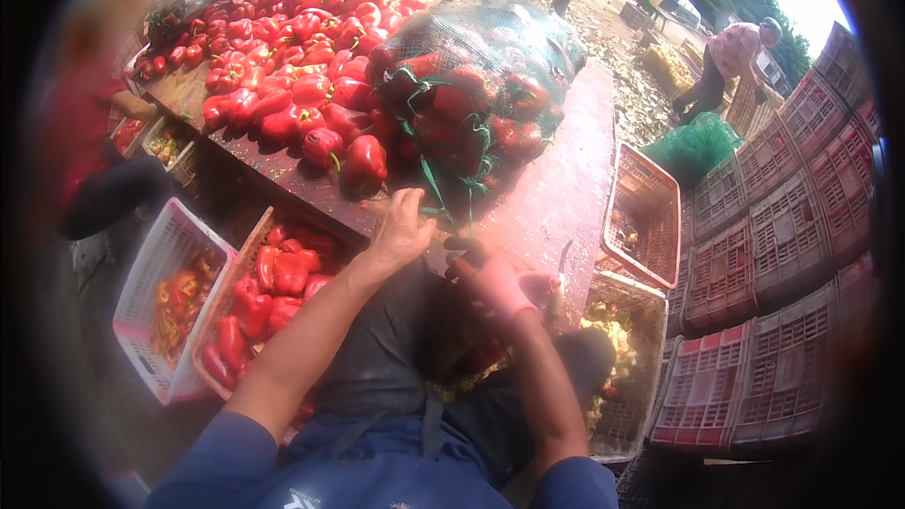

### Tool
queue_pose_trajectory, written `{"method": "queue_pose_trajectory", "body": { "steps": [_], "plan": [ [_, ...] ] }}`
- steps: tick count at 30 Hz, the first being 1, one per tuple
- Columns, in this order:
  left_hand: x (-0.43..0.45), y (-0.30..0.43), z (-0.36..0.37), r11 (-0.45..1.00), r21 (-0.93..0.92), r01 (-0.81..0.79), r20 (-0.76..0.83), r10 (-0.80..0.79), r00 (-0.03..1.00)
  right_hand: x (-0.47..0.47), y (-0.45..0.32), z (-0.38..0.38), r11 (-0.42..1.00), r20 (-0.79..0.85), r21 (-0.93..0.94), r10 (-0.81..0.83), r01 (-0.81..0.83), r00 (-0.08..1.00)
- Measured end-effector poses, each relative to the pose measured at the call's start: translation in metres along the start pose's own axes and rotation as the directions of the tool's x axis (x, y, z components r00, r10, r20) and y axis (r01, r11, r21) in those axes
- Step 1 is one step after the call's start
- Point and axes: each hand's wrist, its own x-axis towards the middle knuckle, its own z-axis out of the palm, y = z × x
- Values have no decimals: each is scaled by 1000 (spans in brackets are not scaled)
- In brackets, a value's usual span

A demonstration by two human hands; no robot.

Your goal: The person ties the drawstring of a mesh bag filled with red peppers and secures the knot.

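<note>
A green mesh sack point(474, 85) full of red bell peppers rests on the table point(558, 155), its green tie strings hanging towards me. At the table's near edge my bare left hand point(403, 226) has its fingers bent beside the strings; whether it pinches one is not plain. My right hand point(491, 276), in a pink glove with dark fingertips, is just below the string ends, its grip unclear. A knife point(563, 261) lies at the edge, right of that hand. Loose red bell peppers point(297, 71) are heaped left of the sack.
Crates of red peppers point(283, 276) and scraps point(187, 304) stand at left; a crate of pale cores point(615, 339) and another crate point(643, 219) at right. Stacked crates point(785, 226) line the far right. One person point(78, 127) is at left, another point(735, 56) bends at back right.
</note>
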Motion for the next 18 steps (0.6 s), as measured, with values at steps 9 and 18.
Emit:
{"method": "queue_pose_trajectory", "body": {
  "steps": [9, 18],
  "plan": [
    [13, -1, 2, 947, -226, 229, 238, -174, 956, -20, -15, -15, 979, -174, -198, 17, -52, 985],
    [13, 35, -10, 978, -152, 140, 132, -120, 984, -69, 58, -99, 631, -627, -472, 251, -616, 737]
  ]
}}
